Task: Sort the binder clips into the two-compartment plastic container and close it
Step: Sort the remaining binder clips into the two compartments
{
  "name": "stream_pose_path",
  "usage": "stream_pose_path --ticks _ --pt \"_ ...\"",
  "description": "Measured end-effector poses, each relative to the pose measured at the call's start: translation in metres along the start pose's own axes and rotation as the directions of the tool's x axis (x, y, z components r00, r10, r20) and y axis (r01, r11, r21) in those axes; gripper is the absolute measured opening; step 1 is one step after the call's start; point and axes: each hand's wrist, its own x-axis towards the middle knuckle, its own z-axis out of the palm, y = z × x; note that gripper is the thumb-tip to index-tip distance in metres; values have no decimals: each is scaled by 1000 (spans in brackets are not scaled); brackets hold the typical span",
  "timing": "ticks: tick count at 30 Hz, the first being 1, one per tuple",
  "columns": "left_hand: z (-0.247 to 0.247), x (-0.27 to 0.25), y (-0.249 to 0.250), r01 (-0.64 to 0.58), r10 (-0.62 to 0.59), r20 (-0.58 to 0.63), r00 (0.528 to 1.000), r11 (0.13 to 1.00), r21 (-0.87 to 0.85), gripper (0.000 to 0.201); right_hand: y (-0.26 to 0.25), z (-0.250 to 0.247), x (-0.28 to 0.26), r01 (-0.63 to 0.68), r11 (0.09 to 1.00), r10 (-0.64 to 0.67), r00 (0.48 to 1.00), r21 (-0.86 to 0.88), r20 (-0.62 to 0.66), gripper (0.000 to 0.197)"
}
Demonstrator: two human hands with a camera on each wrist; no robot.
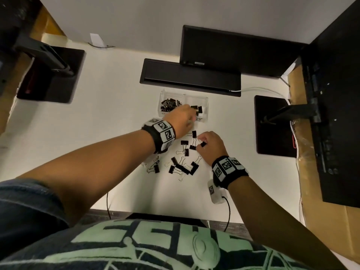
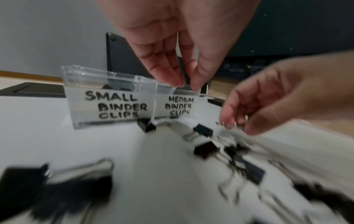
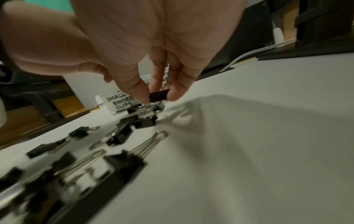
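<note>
R hand (image 3: 153, 45) pinches small black metal binder clip (image 3: 159, 95); L hand (image 2: 172, 45) empty, fingers straight, clear plastic labelled box (image 2: 80, 106) just below.
</note>
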Motion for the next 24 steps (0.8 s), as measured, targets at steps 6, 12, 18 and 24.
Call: stream_pose_path --ticks 6,12,18,24 --pt "28 -37 -11 21 -44 281 959 996 85 37 -6 16 -12 94 986 -79 991 -139 108 42" --pt "40 -49 -16 14 -57 320 946 991 136 39 -6 22 -12 76 971 -55 994 -226 100 34" --pt "41 -55 -23 56 -100 278 955 985 161 23 -6 18 -13 82 977 -65 994 -195 91 19" --pt "34 -66 -21 98 -136 257 957 983 156 15 -28 -7 -9 -117 937 106 993 330 49 14"
